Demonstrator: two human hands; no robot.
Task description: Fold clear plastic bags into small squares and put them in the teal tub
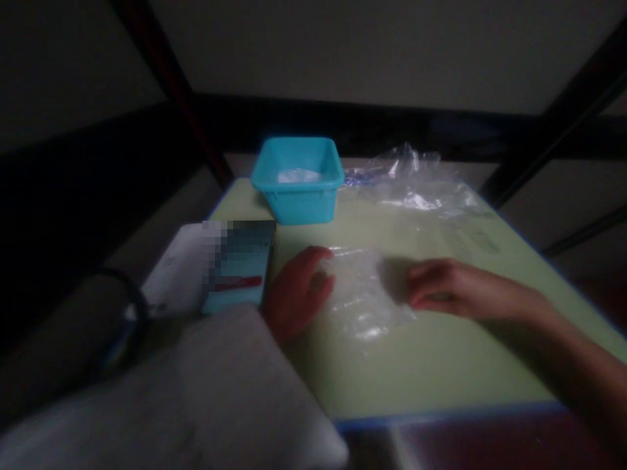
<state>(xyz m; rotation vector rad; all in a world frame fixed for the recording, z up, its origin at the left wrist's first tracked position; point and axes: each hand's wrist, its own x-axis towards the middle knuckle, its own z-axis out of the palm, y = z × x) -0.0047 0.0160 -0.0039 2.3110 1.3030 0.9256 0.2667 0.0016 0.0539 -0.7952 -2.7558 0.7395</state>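
A clear plastic bag (360,297) lies flat on the pale yellow-green table (416,382), between the two hands. It is thin, see-through and roughly squarish, its surface wrinkled, with white glints brightest along the near edge; blur hides any finer marking. The left hand (298,290) is loosely curved at its left side, thumb and fingers parted. The right hand (438,284) has its fingers drawn together by the right edge; whether they pinch the film, I cannot tell.
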